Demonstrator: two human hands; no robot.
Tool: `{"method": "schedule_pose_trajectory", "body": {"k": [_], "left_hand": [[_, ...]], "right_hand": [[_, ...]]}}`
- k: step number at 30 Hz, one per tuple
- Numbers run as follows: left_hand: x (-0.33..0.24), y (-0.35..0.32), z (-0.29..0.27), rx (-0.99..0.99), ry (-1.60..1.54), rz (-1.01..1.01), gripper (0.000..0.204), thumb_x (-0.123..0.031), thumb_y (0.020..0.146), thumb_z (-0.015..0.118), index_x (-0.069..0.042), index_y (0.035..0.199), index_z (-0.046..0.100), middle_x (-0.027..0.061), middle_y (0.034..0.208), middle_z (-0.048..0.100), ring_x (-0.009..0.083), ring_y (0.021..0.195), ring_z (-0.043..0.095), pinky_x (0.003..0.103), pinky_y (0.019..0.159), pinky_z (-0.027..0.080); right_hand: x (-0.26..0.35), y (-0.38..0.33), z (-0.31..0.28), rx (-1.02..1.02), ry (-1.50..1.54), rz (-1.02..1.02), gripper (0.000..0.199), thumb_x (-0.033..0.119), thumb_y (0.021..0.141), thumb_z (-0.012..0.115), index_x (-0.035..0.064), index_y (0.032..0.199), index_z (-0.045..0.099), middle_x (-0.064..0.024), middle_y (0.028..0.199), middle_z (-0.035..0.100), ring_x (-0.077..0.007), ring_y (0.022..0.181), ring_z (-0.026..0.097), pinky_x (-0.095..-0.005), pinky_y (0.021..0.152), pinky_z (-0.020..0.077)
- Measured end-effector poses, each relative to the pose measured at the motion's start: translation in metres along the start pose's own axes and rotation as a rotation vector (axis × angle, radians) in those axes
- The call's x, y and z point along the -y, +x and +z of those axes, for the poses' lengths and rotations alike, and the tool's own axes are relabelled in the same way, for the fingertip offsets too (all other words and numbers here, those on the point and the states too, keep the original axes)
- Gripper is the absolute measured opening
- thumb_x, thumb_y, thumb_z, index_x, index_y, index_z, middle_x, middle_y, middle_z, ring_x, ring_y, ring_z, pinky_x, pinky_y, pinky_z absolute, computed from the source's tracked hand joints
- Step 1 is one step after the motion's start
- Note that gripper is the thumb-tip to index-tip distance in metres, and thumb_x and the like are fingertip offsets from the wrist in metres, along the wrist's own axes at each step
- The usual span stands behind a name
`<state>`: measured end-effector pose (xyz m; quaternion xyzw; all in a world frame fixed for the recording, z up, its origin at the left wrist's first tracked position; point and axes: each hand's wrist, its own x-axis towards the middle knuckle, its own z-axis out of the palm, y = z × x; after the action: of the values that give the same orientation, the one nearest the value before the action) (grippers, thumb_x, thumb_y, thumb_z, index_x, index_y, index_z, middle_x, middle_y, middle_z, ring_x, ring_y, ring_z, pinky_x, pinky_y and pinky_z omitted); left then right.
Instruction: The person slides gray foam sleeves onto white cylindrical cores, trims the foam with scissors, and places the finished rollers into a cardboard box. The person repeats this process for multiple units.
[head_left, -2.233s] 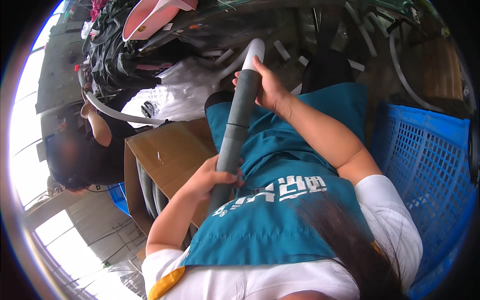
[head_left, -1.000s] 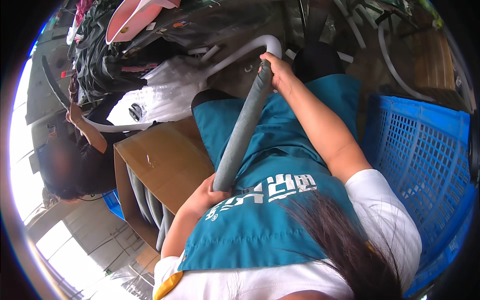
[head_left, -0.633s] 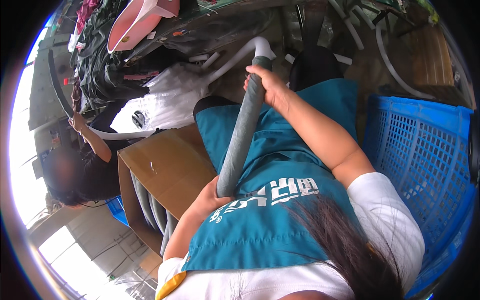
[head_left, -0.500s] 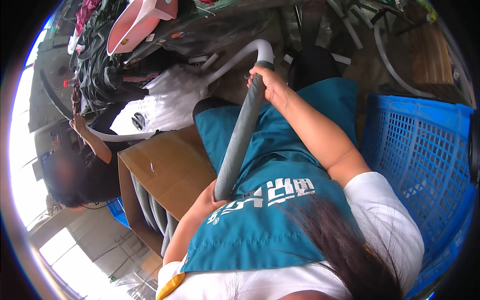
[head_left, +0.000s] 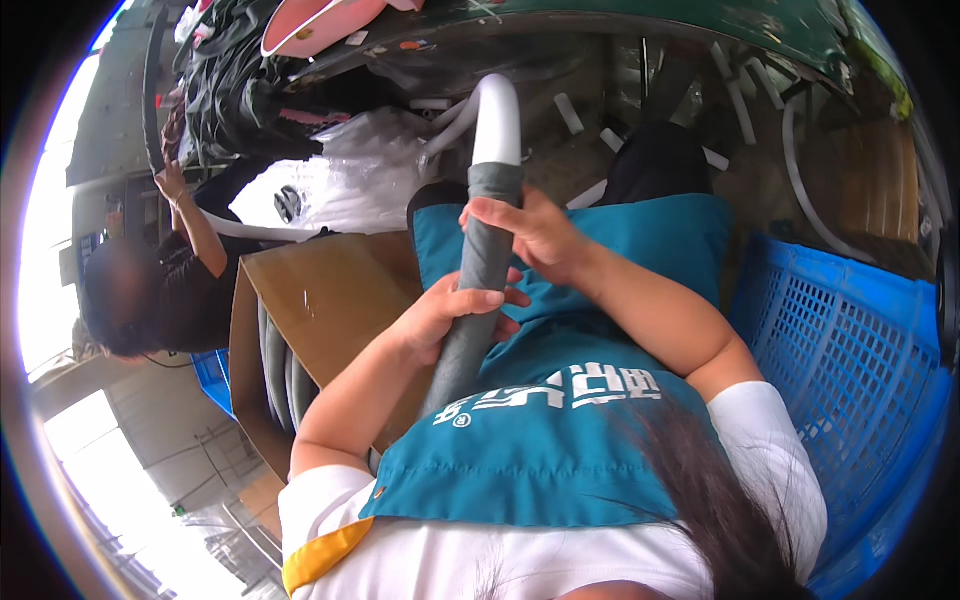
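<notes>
A white foam tube [head_left: 497, 115] arches up in front of me and runs into a grey fabric sleeve [head_left: 487, 250], whose bunched upper edge circles the tube. Around the middle of the sleeve, my left hand [head_left: 450, 312] is closed, with the thumb across the front and fingertips showing at the far side. Higher up, just below that edge, my right hand [head_left: 535, 232] holds the sleeve with its thumb over the front. Some right fingers are hidden behind it. The sleeve's lower end lies against my teal apron [head_left: 570, 440].
An open cardboard box [head_left: 340, 290] holding grey tubes stands at my left. Clear plastic wrapping [head_left: 350, 170] lies beyond it. A blue crate [head_left: 830, 350] stands at my right. White tube pieces [head_left: 568, 114] lie ahead. At far left, a co-worker's hand [head_left: 172, 182] grips a dark sleeve.
My left hand has moved up from the sleeve's lower end to its middle. The sleeve now stands more upright, and my right hand sits lower, below the bunched edge.
</notes>
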<state>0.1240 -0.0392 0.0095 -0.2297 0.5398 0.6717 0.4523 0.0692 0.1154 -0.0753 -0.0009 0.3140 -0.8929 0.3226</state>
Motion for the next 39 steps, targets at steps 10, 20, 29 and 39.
{"method": "schedule_pose_trajectory", "body": {"k": [10,20,29,39], "left_hand": [[-0.001,-0.008,-0.004,0.038,0.137,0.007,0.061,-0.026,0.064,0.074,0.000,0.114,0.050,0.0074,0.073,0.056,0.0162,0.057,0.057,0.027,0.057,0.049],[-0.001,-0.005,-0.016,0.110,0.182,-0.001,0.064,-0.030,0.067,0.077,0.000,0.117,0.049,0.0091,0.085,0.061,0.0165,0.071,0.061,0.028,0.068,0.050],[-0.044,0.037,-0.043,-0.047,-0.079,-0.047,0.041,-0.035,0.086,0.067,-0.003,0.109,0.054,0.0081,0.085,0.061,0.0164,0.066,0.059,0.030,0.063,0.052],[-0.051,0.003,-0.052,-0.074,-0.236,-0.023,0.051,-0.033,0.085,0.056,0.004,0.118,0.048,0.0174,0.102,0.064,0.0198,0.068,0.062,0.033,0.064,0.055]], "right_hand": [[0.010,-0.008,-0.022,0.145,0.338,0.088,0.064,0.056,0.093,0.050,0.0038,0.130,0.050,-0.0136,0.122,0.059,-0.0252,0.121,0.051,-0.0462,0.103,0.0384],[0.015,0.005,-0.015,-0.149,0.160,-0.026,0.047,0.037,0.089,0.067,0.0010,0.115,0.053,-0.0125,0.099,0.067,-0.0185,0.093,0.064,-0.0344,0.080,0.0543],[0.072,0.051,-0.014,-0.153,-1.812,-0.193,0.033,0.032,0.087,0.065,0.0012,0.099,0.062,-0.0185,0.071,0.064,-0.0383,0.069,0.066,-0.0452,0.064,0.0529],[0.212,0.251,-0.058,-0.749,-2.169,-0.463,0.029,0.017,0.089,0.053,-0.0019,0.110,0.054,-0.0260,0.104,0.063,-0.0391,0.104,0.062,-0.0452,0.091,0.0503]]}}
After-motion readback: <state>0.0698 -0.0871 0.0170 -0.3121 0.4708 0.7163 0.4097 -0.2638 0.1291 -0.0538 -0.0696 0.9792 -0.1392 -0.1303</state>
